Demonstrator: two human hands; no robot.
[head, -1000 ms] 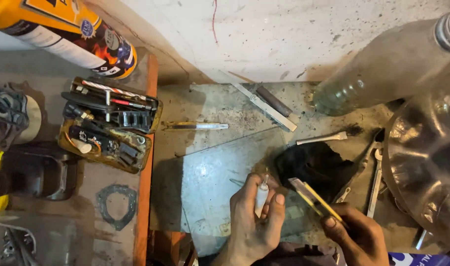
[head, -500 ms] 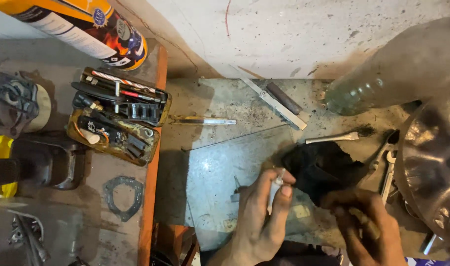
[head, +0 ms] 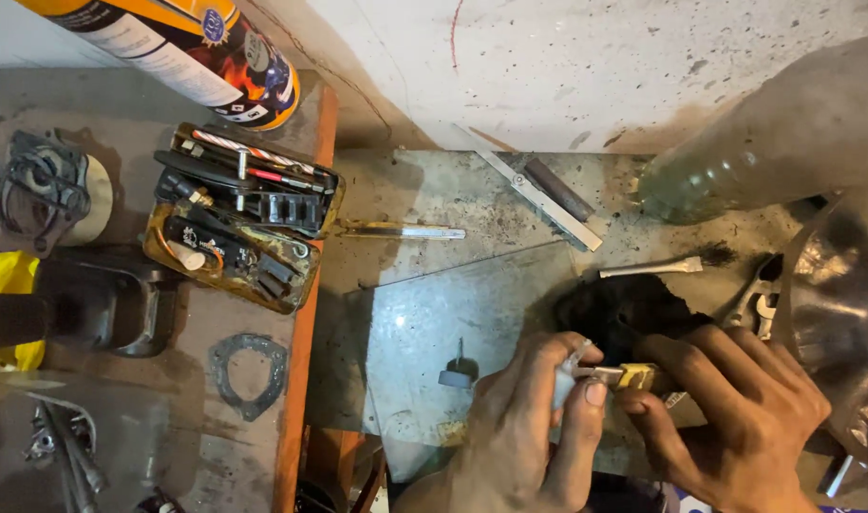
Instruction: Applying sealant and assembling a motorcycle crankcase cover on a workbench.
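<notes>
A worn grey bench (head: 472,204) is seen under everything, stained and scratched, with a lower grey surface (head: 121,418) adjoining it beyond an orange edge, well to the left of the hands. A large clear plastic bottle (head: 766,152) is laid on its side up and to the right of the hands, against the pale wall. A big orange and white cartridge tube (head: 182,47) is laid far up and to the left. A sheet of glass (head: 453,313) is spread flat on the bench, directly under and ahead of the left hand (head: 524,432). A rusty tray (head: 239,223) crowded with small tools is set well to the left, beyond the glass. A black rag (head: 624,309) is bunched just above the two hands. A metal strip (head: 538,195) is laid aslant farther up, and a small brush (head: 648,269) is placed just beyond the rag. A grey gasket (head: 249,370) is laid flat on the lower surface, far to the left.

The left hand is curled, its thumb and fingers pinched on a small pale grey part (head: 567,380). The right hand (head: 738,413) is closed around a small knife (head: 624,376) with a yellowish handle, of which only a short piece is seen between the hands; its tip is brought against the grey part. Both hands are held close together, low over the near edge of the glass. A small dark-stemmed plug (head: 458,370) is stood on the glass just left of the left hand.
</notes>
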